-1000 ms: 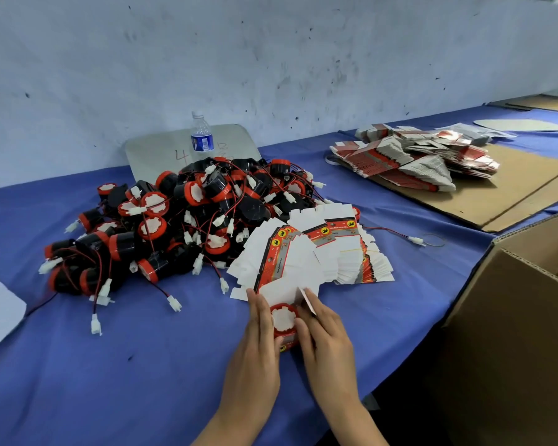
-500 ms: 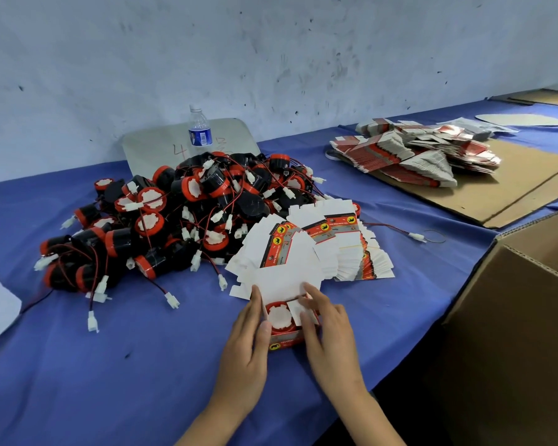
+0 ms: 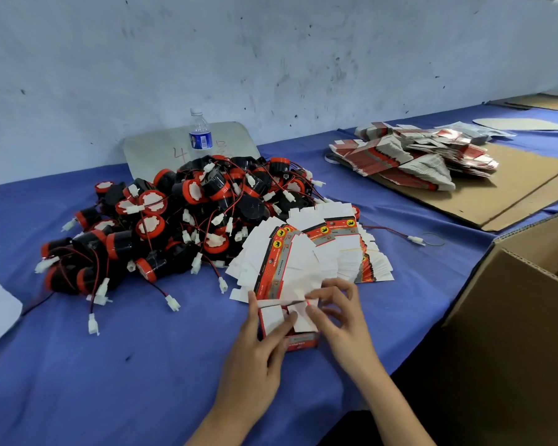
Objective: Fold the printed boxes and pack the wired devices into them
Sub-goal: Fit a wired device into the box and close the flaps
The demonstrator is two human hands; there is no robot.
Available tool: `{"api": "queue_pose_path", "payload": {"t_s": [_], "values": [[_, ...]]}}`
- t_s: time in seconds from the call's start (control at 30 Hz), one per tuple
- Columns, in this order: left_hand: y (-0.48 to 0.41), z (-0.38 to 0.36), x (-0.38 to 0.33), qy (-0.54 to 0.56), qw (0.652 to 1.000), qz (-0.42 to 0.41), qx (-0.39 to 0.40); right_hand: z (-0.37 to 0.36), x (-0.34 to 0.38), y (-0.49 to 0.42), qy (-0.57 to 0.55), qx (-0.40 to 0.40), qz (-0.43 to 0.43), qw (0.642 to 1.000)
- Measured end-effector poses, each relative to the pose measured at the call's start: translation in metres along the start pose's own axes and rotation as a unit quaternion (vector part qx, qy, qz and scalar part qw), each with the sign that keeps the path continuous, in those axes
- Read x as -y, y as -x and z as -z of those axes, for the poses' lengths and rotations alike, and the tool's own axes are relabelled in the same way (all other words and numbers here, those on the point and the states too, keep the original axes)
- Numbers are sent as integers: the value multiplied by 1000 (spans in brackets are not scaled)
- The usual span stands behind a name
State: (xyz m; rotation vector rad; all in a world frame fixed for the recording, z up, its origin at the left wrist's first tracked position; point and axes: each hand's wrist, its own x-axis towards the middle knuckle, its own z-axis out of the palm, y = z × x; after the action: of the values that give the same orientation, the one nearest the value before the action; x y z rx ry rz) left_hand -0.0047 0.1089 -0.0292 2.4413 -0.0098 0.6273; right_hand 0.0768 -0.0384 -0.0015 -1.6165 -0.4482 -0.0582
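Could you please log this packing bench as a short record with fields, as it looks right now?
surface: blue cloth
in hand: small printed box, white top flaps being folded
left hand: holds the box's left side
right hand: fingers pinch a flap
device pile: black-and-red, wired, behind left
flat boxes: fanned behind the hands
second stack: on cardboard, far right
carton: open, right edge

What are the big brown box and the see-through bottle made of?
The big brown box looks like corrugated cardboard: matte, with a wavy layer showing along its cut edge. The see-through bottle seems thin clear plastic, glossy, with a blue label.
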Motion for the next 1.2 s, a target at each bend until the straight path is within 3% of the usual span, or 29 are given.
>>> {"api": "queue_pose_path", "payload": {"t_s": [0.2,0.3,0.5,0.6,0.77,0.97,1.07,1.2], "values": [[-1,5,0,39,993,-90,-66,9,24,-18,-48,149,-44,987],[0,1,0,12,994,-88,-69,5,28,-15,-67,158,-39,984],[-1,-1,-2,-13,982,-164,-90,0,21,-3,-61,175,-46,982],[1,2,-4,54,988,-115,-90,-3,16,-2,-49,155,-25,986],[1,9,0,224,963,66,-134,-5,12,3,-14,141,16,990],[-2,12,0,215,972,50,-85,-8,3,11,154,130,114,973],[-3,14,0,163,983,19,-80,-10,-3,16,186,132,136,964],[-5,16,-1,184,978,45,-85,-10,-4,17,216,106,174,955]]}}
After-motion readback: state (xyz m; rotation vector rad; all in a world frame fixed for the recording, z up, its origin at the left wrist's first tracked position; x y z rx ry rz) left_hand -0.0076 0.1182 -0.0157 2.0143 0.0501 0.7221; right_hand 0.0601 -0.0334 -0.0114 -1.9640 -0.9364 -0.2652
